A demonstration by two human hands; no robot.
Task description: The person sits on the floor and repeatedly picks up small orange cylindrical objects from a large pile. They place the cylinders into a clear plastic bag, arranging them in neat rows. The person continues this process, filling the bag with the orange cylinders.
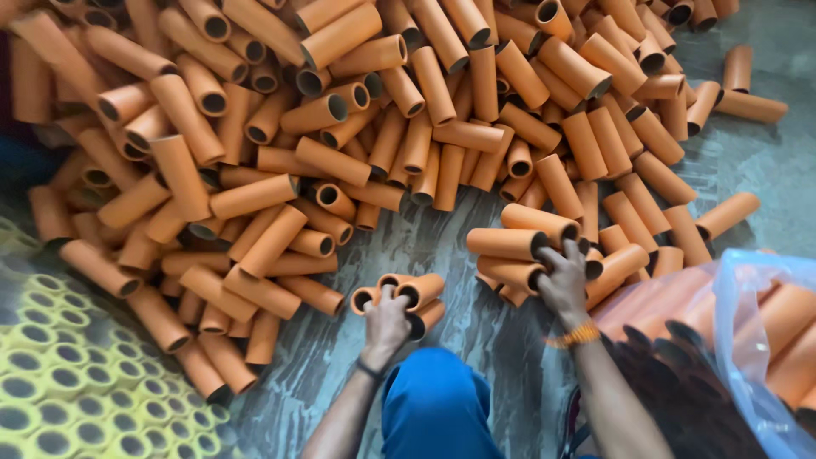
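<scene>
The left hand (387,323) is closed on a small cluster of short orange cardboard tubes (408,297), fingers hooked into their open ends so that several hang together from one grip; the cluster sits near the bottom centre, just above the blue-clad knee (433,404). The right hand (563,276) does the same to a larger bunch of tubes (510,255) just to the right, fingertips pushed into the dark mouths, which lets it carry many at once without wrapping around them. Both bunches rest on or close to the grey marbled floor (425,246), in a bare patch among the tubes. Beyond them, filling the far and left parts of the scene, lies a loose heap of orange tubes (340,127) pointing every way. At the near right a clear plastic bag (756,297) holds more tubes lying side by side. At the near left, yellow tubes (59,382) stand upright, packed mouth-up in tidy rows.
</scene>
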